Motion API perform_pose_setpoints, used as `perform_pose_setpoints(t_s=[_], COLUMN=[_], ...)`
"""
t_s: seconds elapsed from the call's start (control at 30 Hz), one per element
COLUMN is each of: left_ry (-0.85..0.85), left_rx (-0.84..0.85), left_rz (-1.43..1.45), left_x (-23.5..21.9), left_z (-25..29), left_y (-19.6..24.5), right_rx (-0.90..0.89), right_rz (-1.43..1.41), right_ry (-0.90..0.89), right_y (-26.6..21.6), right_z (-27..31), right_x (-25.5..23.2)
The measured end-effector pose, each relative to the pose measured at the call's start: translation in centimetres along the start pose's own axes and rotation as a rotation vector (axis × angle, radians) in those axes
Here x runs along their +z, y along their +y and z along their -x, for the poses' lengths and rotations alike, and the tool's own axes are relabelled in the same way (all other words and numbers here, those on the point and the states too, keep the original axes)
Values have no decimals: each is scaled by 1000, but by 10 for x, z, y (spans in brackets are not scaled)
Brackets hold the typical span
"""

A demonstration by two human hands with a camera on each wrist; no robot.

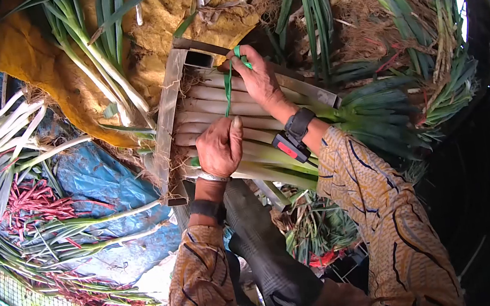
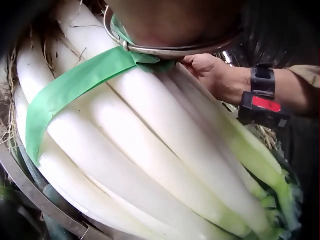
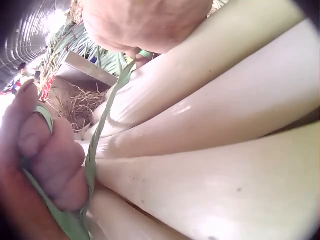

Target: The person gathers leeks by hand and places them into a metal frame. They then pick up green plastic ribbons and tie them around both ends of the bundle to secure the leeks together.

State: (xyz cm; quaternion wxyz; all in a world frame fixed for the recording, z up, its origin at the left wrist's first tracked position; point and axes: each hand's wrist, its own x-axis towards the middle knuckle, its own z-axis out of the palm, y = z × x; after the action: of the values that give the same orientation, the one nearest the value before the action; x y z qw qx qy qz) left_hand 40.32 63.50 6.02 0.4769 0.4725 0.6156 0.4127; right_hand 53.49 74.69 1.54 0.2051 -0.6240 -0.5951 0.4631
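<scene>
Thick white leeks (image 1: 253, 123) lie side by side in a metal frame (image 1: 169, 126), roots left and green leaves right. A flat green tie (image 1: 228, 89) crosses over their white stems and shows as a wide band (image 2: 75, 82) in the left wrist view. My left hand (image 1: 217, 147) grips one end of the tie, which loops round its fingers in the right wrist view. Farther along the band, my right hand (image 1: 257, 82) pinches the other end between thumb and fingers. Between both hands the tie runs straight across the stems.
Loose leeks (image 1: 99, 73) lie on a yellow sheet (image 1: 146, 29) beyond the frame. To the left, more green stalks and red ties (image 1: 36, 204) lie on and around a blue sheet (image 1: 101, 179). Root-covered bundles (image 1: 364, 17) are heaped at the upper right.
</scene>
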Motion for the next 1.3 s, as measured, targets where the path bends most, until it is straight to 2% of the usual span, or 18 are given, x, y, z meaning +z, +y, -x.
perform_pose_setpoints(t_s=[0.2,0.3,0.43,0.83,0.97,1.0,1.1,1.13,1.23,1.27,1.3], left_ry=[-81,-134,-119,-146,-140,-146,-117,-118,-148,-135,-163], left_rx=[-107,-156,-208,-430,-452,-463,-468,-456,-481,-477,-500], left_rz=[125,196,238,146,71,63,21,21,-4,24,24], left_x=[-11,-17,-18,-9,-5,-2,-1,-1,2,3,2], left_z=[-6,-11,-15,-29,-32,-30,-36,-37,-40,-41,-39], left_y=[3,3,3,2,4,7,8,8,7,7,5], right_rx=[9,-6,12,34,177,173,414,386,504,374,298], right_rz=[12,155,168,209,53,-64,-270,-142,-156,-111,-74], right_ry=[-37,-32,-56,-87,-200,-225,-397,-433,-688,-648,-683], right_y=[-7,-20,-21,2,-4,-5,15,10,9,18,26], right_z=[1,2,1,-7,-11,-12,-27,-34,-53,-52,-51], right_x=[2,2,4,11,2,0,-4,-6,-24,-17,-16])
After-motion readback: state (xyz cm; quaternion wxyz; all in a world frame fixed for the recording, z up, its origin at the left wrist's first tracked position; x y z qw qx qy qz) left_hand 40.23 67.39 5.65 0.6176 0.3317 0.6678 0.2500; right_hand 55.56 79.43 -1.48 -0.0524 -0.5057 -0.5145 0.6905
